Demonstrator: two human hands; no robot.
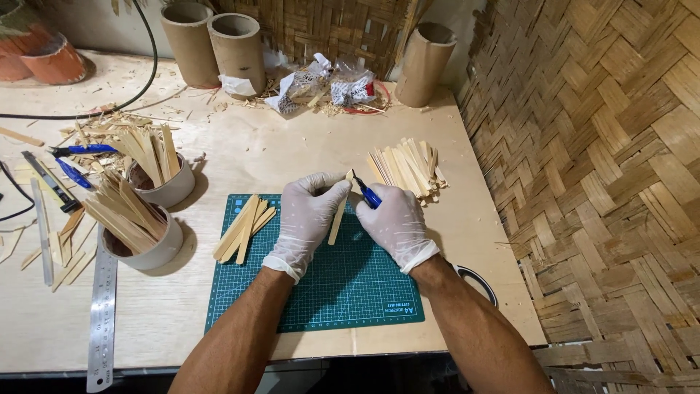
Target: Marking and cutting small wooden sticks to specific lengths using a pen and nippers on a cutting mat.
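Note:
My left hand (306, 219), in a white glove, pinches the top of a thin bamboo strip (337, 219) held upright over the green cutting mat (328, 292). My right hand (397, 222), also gloved, grips a blue-handled knife (367, 193) with its tip at the strip's upper end. A small pile of cut strips (244, 228) lies on the mat to the left of my left hand. A bigger stack of strips (408, 168) rests on the table just beyond my right hand.
Two white cups (157, 252) (171, 191) stuffed with strips stand at left. A steel ruler (102, 314), blue pliers (76, 150) and scraps lie at far left. Cardboard tubes (237, 51) (425, 64) and crumpled bags (321, 84) line the back. A woven bamboo wall (598, 182) stands right.

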